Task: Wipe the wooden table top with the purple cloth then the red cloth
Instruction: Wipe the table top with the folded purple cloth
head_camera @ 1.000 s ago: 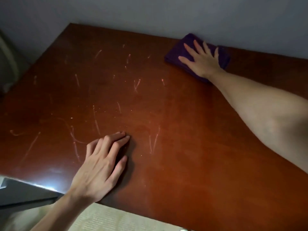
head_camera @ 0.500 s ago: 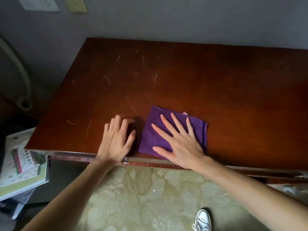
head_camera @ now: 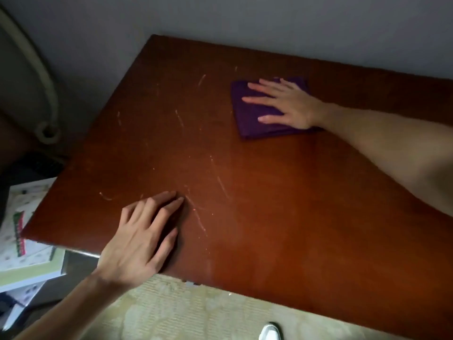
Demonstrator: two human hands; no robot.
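Observation:
A folded purple cloth (head_camera: 247, 119) lies on the scratched reddish-brown wooden table top (head_camera: 282, 204), toward its far side. My right hand (head_camera: 286, 104) presses flat on the cloth with fingers spread, pointing left. My left hand (head_camera: 144, 239) rests flat on the bare wood near the table's front left edge, fingers together, holding nothing. No red cloth is in view.
A grey wall (head_camera: 269, 23) runs behind the table. A pale hose (head_camera: 41, 77) curves down at the left. Printed booklets (head_camera: 22, 241) are stacked below the table's left corner. Patterned beige floor (head_camera: 183, 312) and a white shoe tip (head_camera: 269, 333) show below.
My right hand has slid the purple cloth from the front edge beside my left hand back to the far side. My left hand stays planted near the front edge.

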